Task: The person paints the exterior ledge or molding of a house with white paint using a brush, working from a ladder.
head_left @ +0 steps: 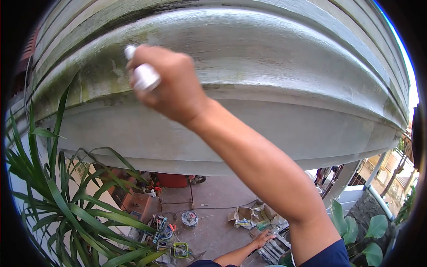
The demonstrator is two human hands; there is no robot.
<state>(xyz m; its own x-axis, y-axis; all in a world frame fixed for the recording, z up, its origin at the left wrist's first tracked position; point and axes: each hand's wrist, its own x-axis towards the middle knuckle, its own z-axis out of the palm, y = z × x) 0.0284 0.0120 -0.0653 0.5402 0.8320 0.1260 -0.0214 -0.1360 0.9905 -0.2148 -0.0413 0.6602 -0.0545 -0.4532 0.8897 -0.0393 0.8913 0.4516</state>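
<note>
A white tool [147, 78] is grasped by the clenched fingers of the right hand [171, 81], held before the curved moulding [267, 49], above its lower edge and toward its green-stained left end. The left hand [263, 239] is placed at a grey slatted object [275, 249] below; whether its fingers are closed cannot be told.
</note>
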